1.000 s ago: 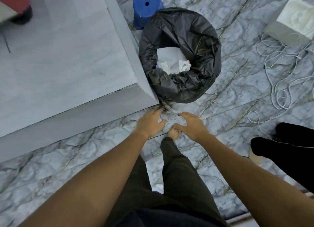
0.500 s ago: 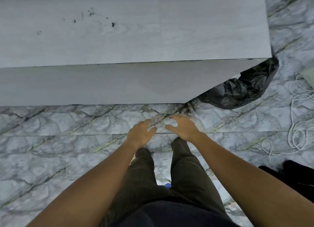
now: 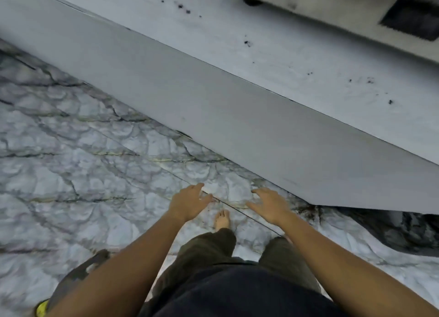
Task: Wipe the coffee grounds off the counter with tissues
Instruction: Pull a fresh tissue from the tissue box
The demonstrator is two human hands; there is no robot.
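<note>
Below the counter (image 3: 297,62), over a marble floor (image 3: 83,174), two bare hands hang side by side with a gap between them. Left hand (image 3: 190,202) is palm down, fingers loosely spread and holding nothing. Right hand (image 3: 269,206) is the same: released, fingers apart, empty. Neither touches the counter; both float over the floor just short of its front panel (image 3: 213,108).

That pale grey panel runs as a long slanted band from upper left to lower right, and its bottom edge meets the floor just beyond the fingertips. Its top edge forms the lip of the counter, which fills the upper right. Coffee grounds (image 3: 247,43) lie on the counter as small dark specks, scattered in a loose line from near the top centre down toward the right edge, well apart from both hands. No tissue shows in view.

A pale appliance (image 3: 356,10) with a dark rectangular opening sits along the counter's far side at upper right, blurred. A black bag (image 3: 403,231) shows at the panel's lower right end, on the floor. Bare floor spreads wide on the left. One bare foot (image 3: 222,219) and olive trousers (image 3: 209,250) appear between the forearms. A dark, blurred object (image 3: 78,276) lies at lower left; what it is cannot be told.
</note>
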